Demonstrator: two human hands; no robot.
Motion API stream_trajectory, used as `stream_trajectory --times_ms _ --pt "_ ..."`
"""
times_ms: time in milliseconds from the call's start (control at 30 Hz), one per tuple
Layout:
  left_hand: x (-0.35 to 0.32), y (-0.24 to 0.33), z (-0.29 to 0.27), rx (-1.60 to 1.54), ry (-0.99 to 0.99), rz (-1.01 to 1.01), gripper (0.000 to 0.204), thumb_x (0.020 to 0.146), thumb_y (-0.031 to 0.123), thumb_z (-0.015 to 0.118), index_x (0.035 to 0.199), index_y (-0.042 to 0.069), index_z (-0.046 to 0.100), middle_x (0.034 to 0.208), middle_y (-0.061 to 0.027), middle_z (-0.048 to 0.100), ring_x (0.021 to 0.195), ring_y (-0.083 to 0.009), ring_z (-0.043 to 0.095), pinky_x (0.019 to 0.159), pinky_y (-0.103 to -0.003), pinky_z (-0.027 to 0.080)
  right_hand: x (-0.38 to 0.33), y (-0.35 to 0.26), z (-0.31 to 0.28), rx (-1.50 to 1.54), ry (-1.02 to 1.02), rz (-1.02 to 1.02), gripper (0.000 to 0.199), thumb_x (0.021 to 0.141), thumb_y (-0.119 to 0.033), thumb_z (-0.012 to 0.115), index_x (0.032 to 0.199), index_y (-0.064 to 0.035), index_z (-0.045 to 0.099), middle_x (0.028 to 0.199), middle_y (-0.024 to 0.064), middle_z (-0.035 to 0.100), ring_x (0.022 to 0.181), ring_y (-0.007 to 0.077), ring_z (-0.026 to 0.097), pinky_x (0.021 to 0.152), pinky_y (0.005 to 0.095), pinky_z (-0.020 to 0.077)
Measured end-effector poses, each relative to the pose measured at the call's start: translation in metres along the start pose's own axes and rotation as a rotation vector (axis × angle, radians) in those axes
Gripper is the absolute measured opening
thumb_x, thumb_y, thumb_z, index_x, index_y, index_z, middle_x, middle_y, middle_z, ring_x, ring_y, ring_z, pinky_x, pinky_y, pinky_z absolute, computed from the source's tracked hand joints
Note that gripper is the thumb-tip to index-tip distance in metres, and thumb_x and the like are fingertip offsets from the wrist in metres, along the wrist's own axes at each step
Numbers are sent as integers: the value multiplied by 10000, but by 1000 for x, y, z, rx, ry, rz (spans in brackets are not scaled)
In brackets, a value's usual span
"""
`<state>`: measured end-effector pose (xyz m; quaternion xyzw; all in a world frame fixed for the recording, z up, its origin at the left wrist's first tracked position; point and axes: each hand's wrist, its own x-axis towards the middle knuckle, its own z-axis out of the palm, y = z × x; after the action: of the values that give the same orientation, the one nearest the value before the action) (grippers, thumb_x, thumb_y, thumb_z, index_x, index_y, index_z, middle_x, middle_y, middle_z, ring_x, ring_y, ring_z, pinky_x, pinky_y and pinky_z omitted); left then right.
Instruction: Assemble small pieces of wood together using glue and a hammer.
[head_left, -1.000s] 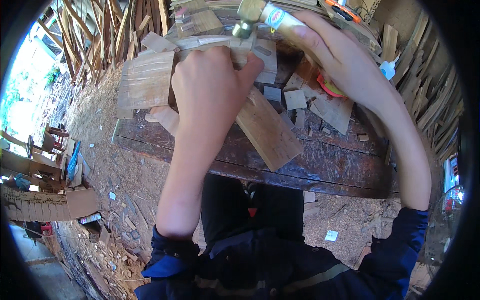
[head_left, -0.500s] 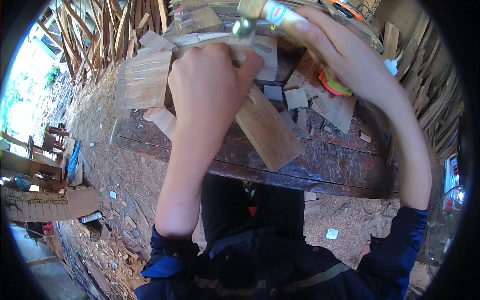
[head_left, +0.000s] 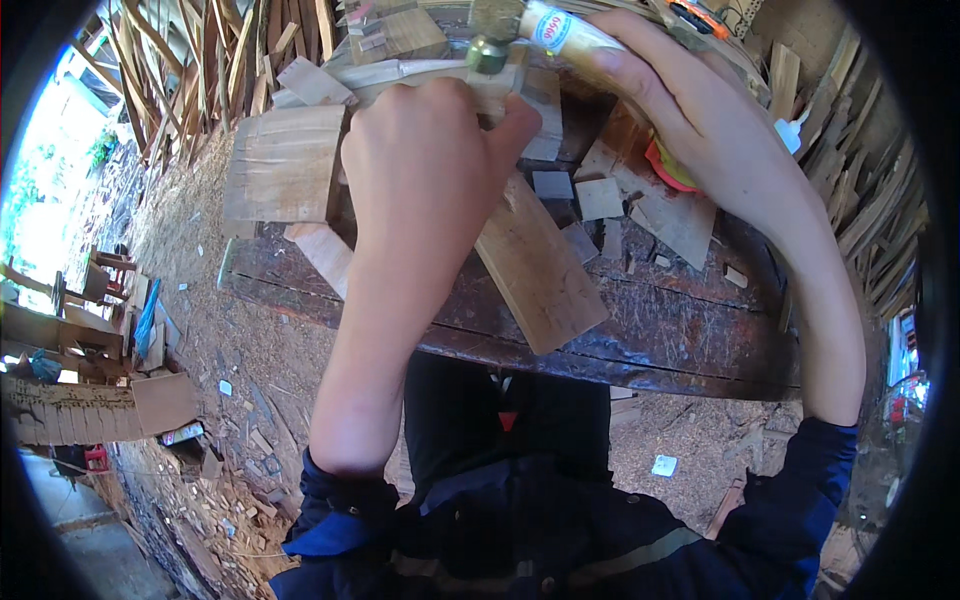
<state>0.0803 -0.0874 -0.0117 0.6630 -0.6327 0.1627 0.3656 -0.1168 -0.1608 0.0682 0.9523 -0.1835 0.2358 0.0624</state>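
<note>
My left hand (head_left: 430, 170) is closed in a fist on a pale, thin wooden piece (head_left: 400, 75) lying across the far side of the dark wooden bench (head_left: 680, 330). In my right hand (head_left: 690, 120) is a hammer, gripped by its light handle (head_left: 560, 30). Its metal head (head_left: 487, 55) sits just above my left hand's knuckles, at the wooden piece. A light wooden plank (head_left: 540, 270) lies slanted under my left wrist.
A ridged plywood sheet (head_left: 285, 165) overhangs the bench on the left. Small wood offcuts (head_left: 600, 195) and an orange object (head_left: 668, 172) lie under my right hand. Stacked sticks (head_left: 200, 50) fill the far left. Sawdust and scraps cover the ground (head_left: 250, 390).
Both hands keep their grip. The hammer has shifted only slightly beside the wooden piece, and the left fist stays in place.
</note>
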Motion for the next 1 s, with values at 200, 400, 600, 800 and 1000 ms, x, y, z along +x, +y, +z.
stream_trajectory --times_ms 200,400,600,800,1000 --pt "-1 -5 3 -26 28 14 492 820 417 784 607 -16 683 535 -192 613 498 -371 657 503 -430 553 1 -24 -35 240 218 535 359 1137 -365 393 1139 -47 559 701 -32 544 479 53 469 394 161 421" --pt "1 -5 0 -39 17 16 492 812 416 795 619 -23 683 551 -201 621 513 -376 662 515 -435 558 6 -21 -34 545 609 600 421 1139 -378 384 1280 -23 560 697 -14 563 480 63 488 391 185 422" --pt "1 -8 1 -17 -23 15 490 810 420 805 637 -24 691 569 -207 631 530 -381 670 533 -435 564 -6 3 -3 47 -130 177 354 1132 -327 409 1209 -27 580 863 71 618 662 112 603 519 235 523" --pt "1 -7 -1 -53 -22 -6 488 807 428 811 647 -20 700 572 -205 634 538 -382 674 537 -443 562 19 -53 -55 499 472 727 353 1138 -320 393 1150 -15 570 710 -8 549 536 67 507 446 219 488" --pt "1 -2 1 -25 -39 5 483 810 426 809 646 -17 703 561 -201 628 533 -377 672 536 -442 563 -13 15 -6 130 72 641 360 1139 -337 382 1196 -41 577 705 18 572 550 117 551 479 233 507"
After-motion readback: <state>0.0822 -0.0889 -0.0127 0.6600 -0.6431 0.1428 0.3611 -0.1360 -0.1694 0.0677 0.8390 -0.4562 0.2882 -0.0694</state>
